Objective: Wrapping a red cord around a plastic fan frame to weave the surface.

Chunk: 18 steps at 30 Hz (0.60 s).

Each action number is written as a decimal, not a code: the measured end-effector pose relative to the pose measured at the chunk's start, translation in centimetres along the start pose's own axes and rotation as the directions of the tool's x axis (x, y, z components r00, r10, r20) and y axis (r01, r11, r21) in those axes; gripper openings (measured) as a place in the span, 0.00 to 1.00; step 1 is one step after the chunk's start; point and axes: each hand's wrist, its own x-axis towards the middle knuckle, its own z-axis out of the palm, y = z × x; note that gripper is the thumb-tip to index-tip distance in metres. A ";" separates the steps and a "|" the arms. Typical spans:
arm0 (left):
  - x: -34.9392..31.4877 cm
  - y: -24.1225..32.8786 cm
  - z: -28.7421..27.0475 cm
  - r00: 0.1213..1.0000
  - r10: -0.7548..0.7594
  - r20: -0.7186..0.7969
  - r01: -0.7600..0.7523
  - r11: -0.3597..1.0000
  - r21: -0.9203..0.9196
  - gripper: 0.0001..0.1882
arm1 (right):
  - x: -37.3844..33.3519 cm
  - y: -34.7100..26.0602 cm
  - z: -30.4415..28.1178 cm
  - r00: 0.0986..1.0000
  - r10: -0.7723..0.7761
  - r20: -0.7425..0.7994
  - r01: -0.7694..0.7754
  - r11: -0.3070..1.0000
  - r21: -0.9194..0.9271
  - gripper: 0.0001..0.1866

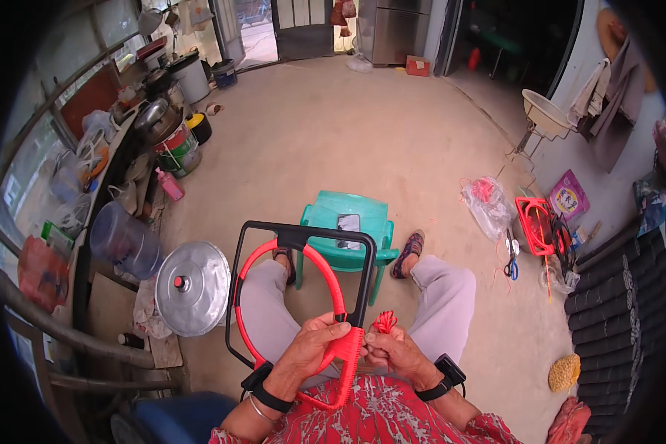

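Note:
A black frame (368, 277) with rounded corners leans over my lap, and a red ring (331, 280) sits inside it. Red cord wrapping (348, 354) covers the frame's lower right part in close turns. My left hand (309, 349) is closed around the frame at the upper end of this wrapping. Just to the right, my right hand (403, 351) pinches a small bundle of red cord (385, 321), whose looped end sticks up above the fingers. Whether a strand links the bundle to the wrapping cannot be made out.
Before my feet stands a green plastic stool (329, 211) with a phone (348, 229) on it. A metal lid (192, 288) and a clear plastic tub (123, 238) are at left. Scissors (511, 259), a bag of red cord (487, 203) and another red frame (533, 222) lie at right.

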 end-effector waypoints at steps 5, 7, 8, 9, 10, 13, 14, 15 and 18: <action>-1.0 0.1 1.1 0.999 0.034 0.030 -0.036 0.999 0.042 0.16 | -0.4 0.2 -0.1 0.996 -0.043 0.076 0.039 0.998 0.058 0.12; -1.4 0.0 1.3 0.999 0.048 0.010 -0.048 0.994 0.095 0.16 | -0.6 0.1 0.0 0.995 -0.044 0.091 0.039 0.997 0.063 0.12; -1.6 0.1 1.7 0.997 0.071 -0.013 -0.069 0.991 0.118 0.16 | -0.9 0.0 0.1 0.993 -0.050 0.107 0.044 0.998 0.055 0.13; -1.7 0.2 2.1 0.995 0.096 -0.037 -0.090 0.986 0.142 0.15 | -1.1 -0.2 0.3 0.991 -0.054 0.124 0.049 0.998 0.048 0.13; -1.7 -0.1 2.4 0.991 0.119 -0.059 -0.108 0.982 0.157 0.15 | -1.2 -0.2 0.3 0.991 -0.053 0.125 0.047 0.998 0.049 0.13; -2.4 0.0 4.3 0.980 0.183 -0.079 -0.159 0.957 0.243 0.15 | -2.2 -0.2 0.0 0.982 -0.127 0.143 0.123 0.992 0.038 0.13; -3.0 -0.2 4.9 0.971 0.211 -0.110 -0.172 0.942 0.287 0.14 | -2.7 -0.2 0.0 0.976 -0.155 0.155 0.154 0.988 0.020 0.14; -3.6 -0.2 5.5 0.972 0.206 -0.113 -0.165 0.941 0.296 0.14 | -2.8 -0.4 0.1 0.967 -0.189 0.170 0.191 0.982 0.006 0.14; -5.2 -0.3 7.1 0.927 0.343 -0.155 -0.276 0.900 0.337 0.12 | -3.7 0.0 0.4 0.969 -0.157 0.191 0.154 0.988 0.030 0.14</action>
